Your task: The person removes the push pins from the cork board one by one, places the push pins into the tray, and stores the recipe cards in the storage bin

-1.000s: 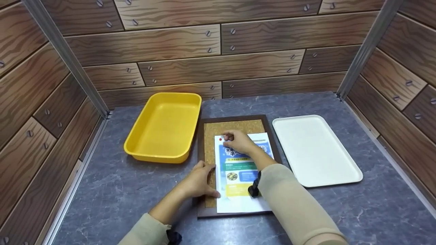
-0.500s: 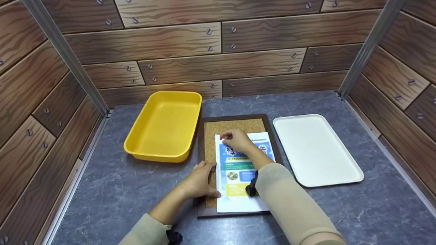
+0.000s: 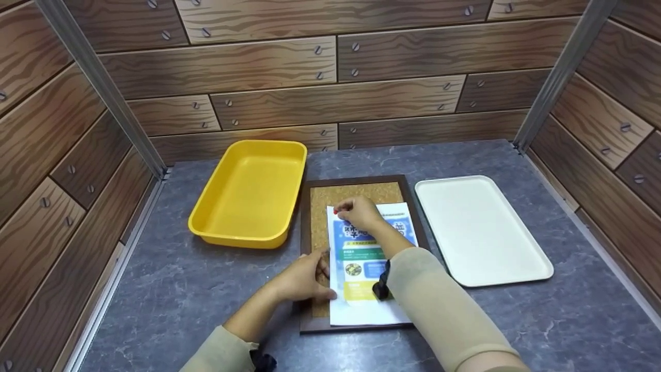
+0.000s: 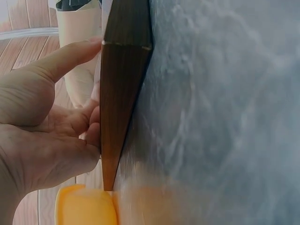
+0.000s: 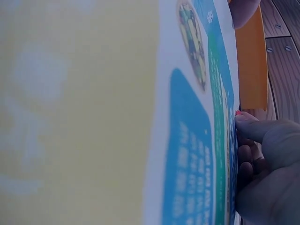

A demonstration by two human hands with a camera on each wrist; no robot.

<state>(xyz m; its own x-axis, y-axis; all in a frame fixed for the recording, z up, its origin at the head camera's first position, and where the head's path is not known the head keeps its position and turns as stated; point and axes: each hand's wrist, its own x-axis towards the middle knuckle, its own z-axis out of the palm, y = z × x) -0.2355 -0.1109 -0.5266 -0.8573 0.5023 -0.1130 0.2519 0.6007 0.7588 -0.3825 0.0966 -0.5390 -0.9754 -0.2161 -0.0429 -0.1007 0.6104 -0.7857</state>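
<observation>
A printed poster [image 3: 356, 310] lies on a cork board [image 3: 356, 192] with a dark wooden frame. My right hand [image 3: 360, 213] pinches a small red push pin [image 3: 335, 211] at the poster's upper left corner; the pin also shows as a red spot at the fingertips in the right wrist view. My left hand [image 3: 302, 276] rests across the board's left side, its thumb on the poster's left edge and its fingers bent loosely over the cork. In the left wrist view, that thumb reaches over the dark frame [image 4: 123, 93].
A deep yellow tub [image 3: 258, 196] stands left of the board. To the right lies a shallow white tray [image 3: 483, 232]. Everything sits on a grey marbled table [image 3: 170, 289], enclosed by wood-patterned walls [image 3: 289, 62] at the back and sides.
My right fingertips have moved slightly left and closed on the red push pin, which stood just beside them a second ago. The left hand's fingers have bent inward a little.
</observation>
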